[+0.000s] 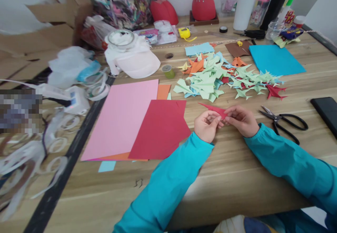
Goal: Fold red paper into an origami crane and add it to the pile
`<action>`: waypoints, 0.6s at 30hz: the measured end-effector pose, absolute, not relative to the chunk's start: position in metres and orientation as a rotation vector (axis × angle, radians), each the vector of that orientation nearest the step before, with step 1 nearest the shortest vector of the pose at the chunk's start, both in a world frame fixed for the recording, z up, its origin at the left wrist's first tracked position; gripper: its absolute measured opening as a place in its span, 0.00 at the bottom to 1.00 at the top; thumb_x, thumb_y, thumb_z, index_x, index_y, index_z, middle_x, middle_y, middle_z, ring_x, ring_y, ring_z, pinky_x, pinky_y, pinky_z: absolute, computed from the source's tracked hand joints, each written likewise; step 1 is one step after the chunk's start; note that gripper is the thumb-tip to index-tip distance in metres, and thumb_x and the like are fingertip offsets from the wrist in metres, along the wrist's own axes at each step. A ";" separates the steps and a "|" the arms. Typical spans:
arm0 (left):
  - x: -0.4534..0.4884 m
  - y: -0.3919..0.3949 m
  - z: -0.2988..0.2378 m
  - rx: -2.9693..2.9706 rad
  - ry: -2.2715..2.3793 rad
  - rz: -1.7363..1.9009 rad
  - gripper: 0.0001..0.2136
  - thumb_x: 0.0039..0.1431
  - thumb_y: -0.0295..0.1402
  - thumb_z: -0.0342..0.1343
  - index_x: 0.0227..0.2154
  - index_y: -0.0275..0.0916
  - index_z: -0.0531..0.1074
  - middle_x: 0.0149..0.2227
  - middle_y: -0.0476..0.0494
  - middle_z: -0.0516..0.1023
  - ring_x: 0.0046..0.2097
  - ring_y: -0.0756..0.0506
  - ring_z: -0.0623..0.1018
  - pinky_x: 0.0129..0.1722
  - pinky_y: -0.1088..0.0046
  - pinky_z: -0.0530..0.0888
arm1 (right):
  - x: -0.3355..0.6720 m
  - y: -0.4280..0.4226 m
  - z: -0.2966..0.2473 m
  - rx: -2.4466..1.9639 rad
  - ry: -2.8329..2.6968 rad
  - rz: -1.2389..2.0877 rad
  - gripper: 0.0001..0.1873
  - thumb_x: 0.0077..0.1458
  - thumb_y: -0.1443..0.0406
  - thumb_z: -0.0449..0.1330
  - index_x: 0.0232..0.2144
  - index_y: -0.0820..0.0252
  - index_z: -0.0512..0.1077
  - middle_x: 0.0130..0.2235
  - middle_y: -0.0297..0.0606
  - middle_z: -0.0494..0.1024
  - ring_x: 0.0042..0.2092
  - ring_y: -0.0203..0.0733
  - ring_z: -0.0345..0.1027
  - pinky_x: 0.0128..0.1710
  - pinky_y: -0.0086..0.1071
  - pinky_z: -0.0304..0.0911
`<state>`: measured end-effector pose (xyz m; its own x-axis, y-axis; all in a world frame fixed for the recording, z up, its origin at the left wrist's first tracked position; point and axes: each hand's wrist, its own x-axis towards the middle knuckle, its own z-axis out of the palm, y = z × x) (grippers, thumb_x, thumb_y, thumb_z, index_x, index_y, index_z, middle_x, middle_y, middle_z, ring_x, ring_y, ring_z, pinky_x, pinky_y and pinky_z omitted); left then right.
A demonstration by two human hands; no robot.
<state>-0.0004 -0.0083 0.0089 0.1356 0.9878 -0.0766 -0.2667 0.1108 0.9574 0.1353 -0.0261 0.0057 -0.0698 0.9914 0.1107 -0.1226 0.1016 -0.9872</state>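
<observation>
A small folded piece of red paper with a long pointed tip is held just above the wooden table. My left hand pinches its near end with closed fingers. My right hand grips the same piece from the right side, fingers pressed together. Both arms wear teal sleeves. Beyond the hands lies a heap of folded paper figures, mostly pale green with some orange, blue and red ones.
Black scissors lie right of my hands, a black phone at the table's right edge. Red, pink and orange sheets lie on the left, a blue sheet at the far right. Clutter, tape rolls and cardboard fill the back and left.
</observation>
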 end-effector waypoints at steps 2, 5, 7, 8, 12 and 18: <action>-0.001 -0.008 0.009 0.998 0.954 1.149 0.09 0.41 0.32 0.61 0.23 0.33 0.68 0.15 0.50 0.71 0.18 0.52 0.72 0.18 0.79 0.70 | 0.136 -0.026 0.006 -1.007 -1.217 1.241 0.11 0.44 0.63 0.63 0.33 0.60 0.69 0.24 0.33 0.73 0.26 0.33 0.67 0.28 0.28 0.65; -0.001 -0.008 0.009 0.993 0.952 1.142 0.09 0.41 0.32 0.61 0.23 0.33 0.68 0.15 0.50 0.71 0.19 0.51 0.73 0.19 0.78 0.71 | 0.137 -0.026 0.009 -1.015 -1.172 1.264 0.12 0.43 0.62 0.63 0.31 0.61 0.70 0.24 0.33 0.73 0.26 0.33 0.67 0.28 0.29 0.65; -0.001 -0.008 0.009 0.990 0.957 1.148 0.10 0.40 0.32 0.61 0.23 0.33 0.68 0.15 0.50 0.71 0.19 0.51 0.73 0.19 0.78 0.71 | 0.137 -0.026 0.011 -1.019 -1.153 1.282 0.12 0.44 0.61 0.63 0.31 0.61 0.70 0.24 0.33 0.73 0.26 0.34 0.68 0.27 0.30 0.65; -0.001 -0.008 0.009 0.991 0.958 1.151 0.10 0.40 0.32 0.62 0.23 0.33 0.68 0.15 0.50 0.71 0.19 0.51 0.73 0.19 0.78 0.70 | 0.137 -0.026 0.012 -1.021 -1.149 1.287 0.12 0.44 0.60 0.63 0.31 0.61 0.70 0.24 0.33 0.74 0.26 0.34 0.67 0.27 0.30 0.65; -0.001 -0.009 0.008 0.993 0.937 1.129 0.10 0.41 0.33 0.61 0.24 0.33 0.68 0.16 0.50 0.72 0.19 0.51 0.73 0.19 0.78 0.70 | 0.135 -0.026 0.011 -1.025 -1.175 1.235 0.12 0.44 0.62 0.63 0.33 0.60 0.70 0.24 0.33 0.73 0.25 0.33 0.67 0.26 0.29 0.64; -0.001 -0.012 0.011 0.935 0.853 1.034 0.14 0.45 0.38 0.58 0.30 0.36 0.62 0.26 0.47 0.76 0.23 0.49 0.76 0.21 0.74 0.72 | 0.136 -0.024 0.007 -1.107 -1.123 1.060 0.08 0.43 0.63 0.63 0.29 0.61 0.71 0.21 0.31 0.71 0.22 0.32 0.63 0.23 0.27 0.61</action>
